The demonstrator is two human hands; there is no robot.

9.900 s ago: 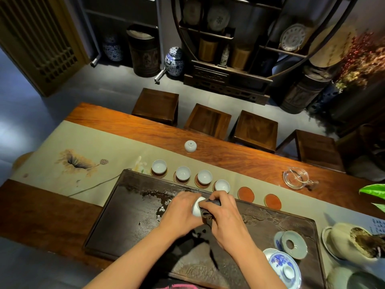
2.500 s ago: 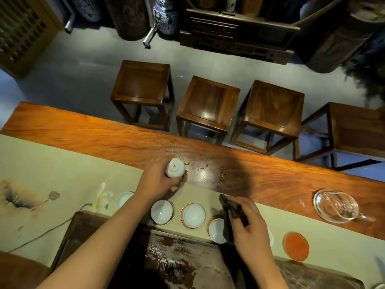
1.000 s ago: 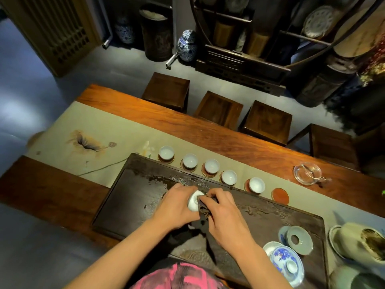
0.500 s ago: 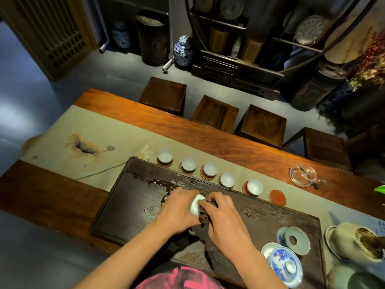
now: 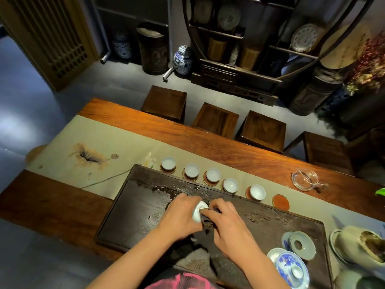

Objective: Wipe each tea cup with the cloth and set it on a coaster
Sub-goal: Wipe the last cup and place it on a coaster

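My left hand grips a small white tea cup tipped on its side over the dark tea tray. My right hand presses a dark cloth against the cup. Beyond the tray's far edge, several white cups stand upright on round coasters in a row, from the leftmost cup to the rightmost cup. One orange coaster at the right end of the row lies bare.
A glass pitcher stands on the wooden table at the right. A celadon lid and a blue-and-white gaiwan saucer sit on the tray's right end. A pale pouch of tea leaves lies further right. Wooden stools line the far side.
Since 2.5 s ago my left hand brought the far cup from the table to the tray. Both hands keep rubbing it with the cloth; the view has shifted slightly.
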